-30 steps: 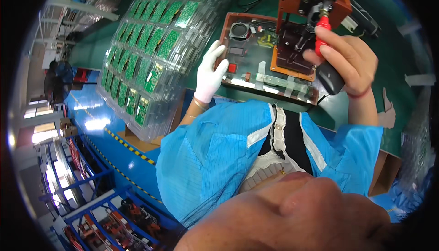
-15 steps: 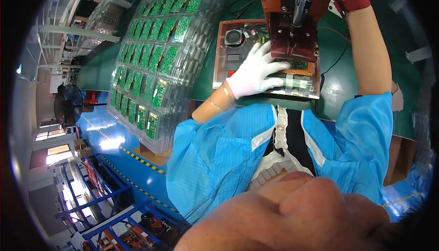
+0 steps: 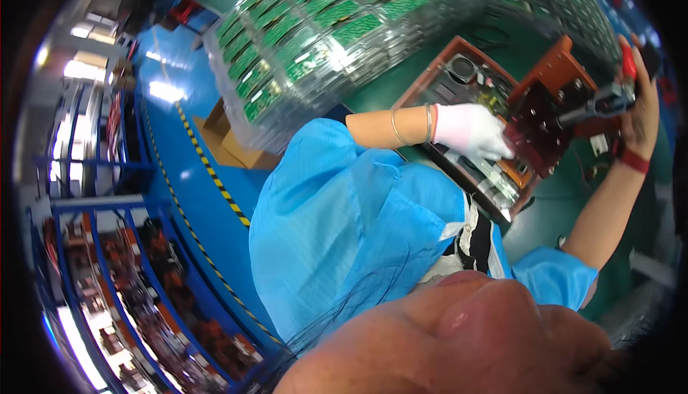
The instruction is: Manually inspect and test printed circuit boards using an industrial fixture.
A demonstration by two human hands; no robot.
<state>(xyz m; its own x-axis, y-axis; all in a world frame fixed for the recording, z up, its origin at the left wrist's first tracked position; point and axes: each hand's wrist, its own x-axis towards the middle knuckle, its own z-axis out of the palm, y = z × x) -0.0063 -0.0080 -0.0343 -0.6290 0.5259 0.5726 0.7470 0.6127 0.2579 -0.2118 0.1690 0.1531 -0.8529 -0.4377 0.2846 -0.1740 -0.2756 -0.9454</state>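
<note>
My gloved left hand point(image 3: 469, 130) lies flat, fingers spread, on the brown circuit board point(image 3: 494, 107) at the green counter point(image 3: 573, 200). My right hand point(image 3: 638, 103) has its grip wrapped around a red-handled screwdriver point(image 3: 609, 96) — long axis pointing left at the board. Clear trays point(image 3: 330, 35) crowd the far left.

Glossy clear plastic trays point(image 3: 337, 43), white cloth glove point(image 3: 469, 130), matt green mat point(image 3: 401, 86)

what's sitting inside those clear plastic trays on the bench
Rows of small green circuit boards fill the clear trays, each in its own pocket. The trays are stacked, so what the lower layers hold is mostly hidden.
</note>
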